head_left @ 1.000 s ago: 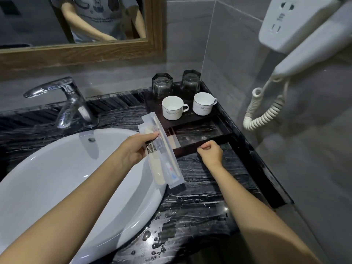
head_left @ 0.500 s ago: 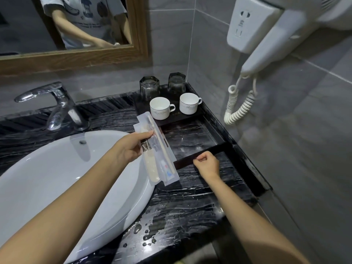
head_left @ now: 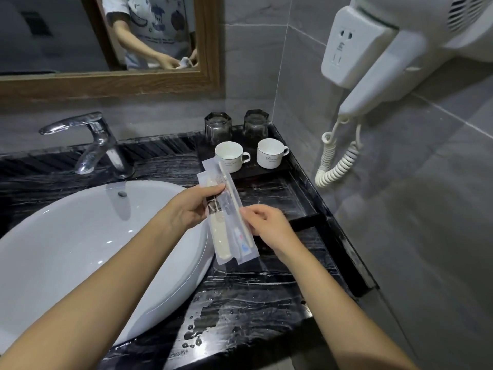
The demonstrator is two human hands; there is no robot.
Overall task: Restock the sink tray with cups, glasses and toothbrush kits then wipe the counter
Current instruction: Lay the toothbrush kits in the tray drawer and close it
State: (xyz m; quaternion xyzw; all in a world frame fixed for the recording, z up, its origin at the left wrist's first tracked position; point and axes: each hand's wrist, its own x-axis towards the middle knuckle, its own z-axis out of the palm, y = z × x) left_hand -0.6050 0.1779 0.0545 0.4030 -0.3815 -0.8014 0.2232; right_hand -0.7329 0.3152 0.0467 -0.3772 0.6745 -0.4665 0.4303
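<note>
My left hand grips clear-wrapped toothbrush kits over the right rim of the basin. My right hand pinches the right edge of the front kit. The dark tray lies on the counter's right side against the wall. At its far end stand two white cups and behind them two upturned glasses. The tray's near part holds nothing.
A white basin fills the left, with a chrome tap behind it. The black marble counter is wet near its front edge. A wall hair dryer with a coiled cord hangs above the tray. A mirror is on the back wall.
My right hand has left the tray's near rim and come up to the kits held in my left hand. The view has shifted slightly.
</note>
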